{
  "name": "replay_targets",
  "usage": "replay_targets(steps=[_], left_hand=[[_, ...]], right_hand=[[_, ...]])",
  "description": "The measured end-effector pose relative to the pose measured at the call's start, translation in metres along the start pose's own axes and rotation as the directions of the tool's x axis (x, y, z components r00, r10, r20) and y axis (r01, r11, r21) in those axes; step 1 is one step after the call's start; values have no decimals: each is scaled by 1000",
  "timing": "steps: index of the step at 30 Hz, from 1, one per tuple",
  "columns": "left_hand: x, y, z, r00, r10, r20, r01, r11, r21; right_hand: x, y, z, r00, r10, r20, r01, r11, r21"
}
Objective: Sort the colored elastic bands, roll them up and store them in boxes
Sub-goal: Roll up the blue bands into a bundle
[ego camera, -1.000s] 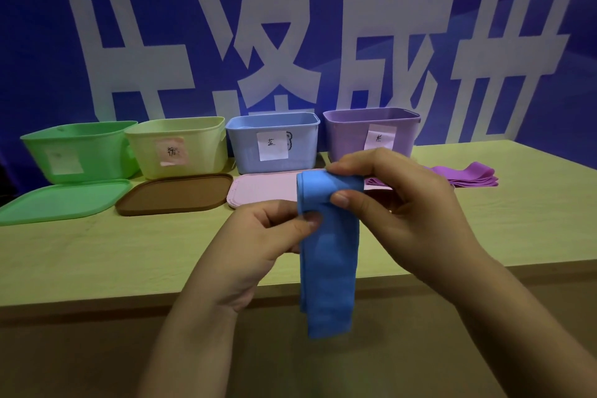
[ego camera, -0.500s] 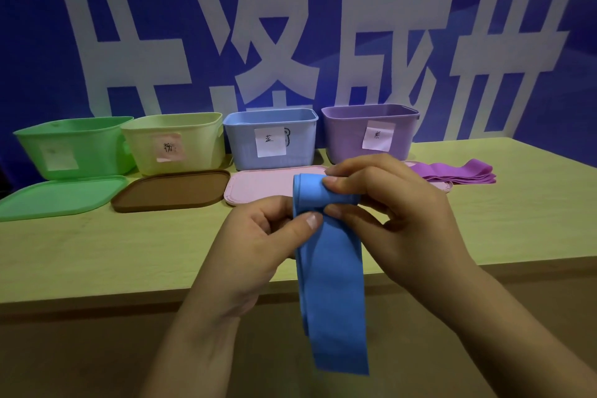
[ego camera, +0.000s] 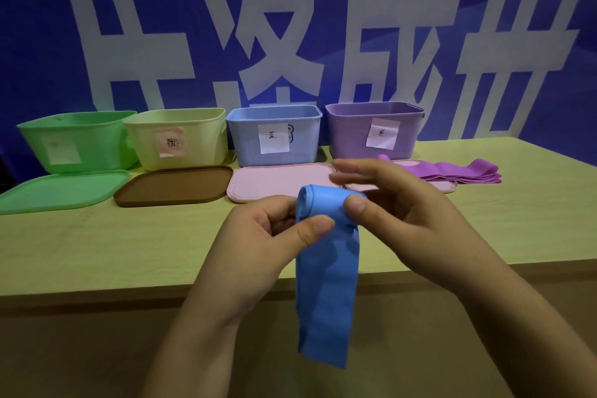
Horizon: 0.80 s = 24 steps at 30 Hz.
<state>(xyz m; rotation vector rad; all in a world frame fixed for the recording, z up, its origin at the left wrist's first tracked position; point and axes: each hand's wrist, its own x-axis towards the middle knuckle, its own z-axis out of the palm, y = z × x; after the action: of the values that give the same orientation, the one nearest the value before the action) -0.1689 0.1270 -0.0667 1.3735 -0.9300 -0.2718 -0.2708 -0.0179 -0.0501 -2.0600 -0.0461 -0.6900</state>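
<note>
A blue elastic band (ego camera: 326,278) hangs in front of the table's near edge, its top end rolled into a small coil. My left hand (ego camera: 258,242) pinches the roll from the left with thumb and fingers. My right hand (ego camera: 403,216) holds the roll's right side with its thumb on it, the other fingers lifted and spread. Four open boxes stand in a row at the back: green (ego camera: 77,142), yellow (ego camera: 177,139), blue (ego camera: 274,136) and purple (ego camera: 374,129). A stack of purple bands (ego camera: 465,170) lies to the right.
Lids lie flat before the boxes: a green lid (ego camera: 61,191), a brown lid (ego camera: 174,186), a pink lid (ego camera: 274,181), and another pink lid (ego camera: 445,186) partly hidden by my right hand. A blue banner wall rises behind the wooden table (ego camera: 97,245).
The roll at the band's top has been turned further. My right fingers have lifted off and spread. The view has shifted slightly to the left.
</note>
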Motion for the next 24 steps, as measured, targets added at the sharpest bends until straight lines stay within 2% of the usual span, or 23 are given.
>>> replay_targets(steps=[2,4,11,15,24], left_hand=[[-1,0,-1,1000,1,25,-1,1000,1],[-2,-1,-3,999,-1,43,2,1000,-4],[3,-7,-10,995,-58,86,57,998,7],[4,-10,-9,992,-78,95,73,996,52],[1,-9,6,998,-60,29,59,998,23]], right_hand=[[1,-3,-3,998,28,53,-22,994,-111],[1,-6,-4,997,26,75,-15,988,-151],[-1,-5,-1,994,-110,4,109,981,-162],[0,-3,-4,991,-125,-44,119,985,-123],[-2,1,-1,965,-224,-139,198,964,-180]])
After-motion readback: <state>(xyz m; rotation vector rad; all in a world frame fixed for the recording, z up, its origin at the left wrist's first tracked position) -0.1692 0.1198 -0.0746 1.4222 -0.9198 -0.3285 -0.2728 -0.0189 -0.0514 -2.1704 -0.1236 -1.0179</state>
